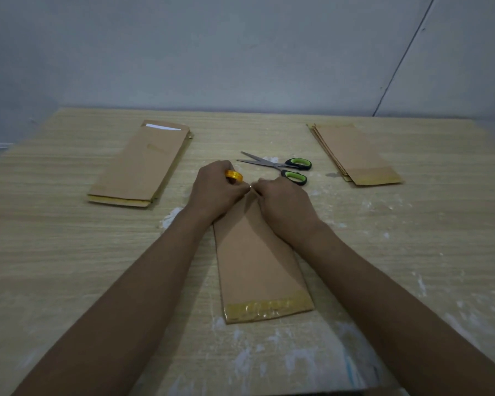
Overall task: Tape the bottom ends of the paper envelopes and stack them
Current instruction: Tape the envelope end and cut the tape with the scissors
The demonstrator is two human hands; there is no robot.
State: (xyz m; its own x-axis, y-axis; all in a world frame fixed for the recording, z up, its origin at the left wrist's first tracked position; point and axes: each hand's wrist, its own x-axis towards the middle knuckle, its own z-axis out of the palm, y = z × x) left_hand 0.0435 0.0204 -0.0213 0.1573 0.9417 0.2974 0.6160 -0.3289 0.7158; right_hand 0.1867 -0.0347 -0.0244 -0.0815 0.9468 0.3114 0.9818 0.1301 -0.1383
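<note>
A brown paper envelope [257, 264] lies lengthwise in the middle of the table, its near end covered by a strip of clear tape [266, 308]. Over its far end, my left hand [215, 192] grips a yellow tape roll [234, 176]. My right hand [283, 204] pinches the loose tape end just right of the roll, fingers almost touching the left hand. The envelope's far end is hidden under both hands. A pile of brown envelopes [140, 164] lies at the left. Another pile [355, 155] at the right shows tape on its near end.
Green-and-black scissors [280, 167] lie partly spread just beyond my right hand. The wooden table [69, 252] has white smears around the middle and near edge. A grey wall stands behind the table's far edge.
</note>
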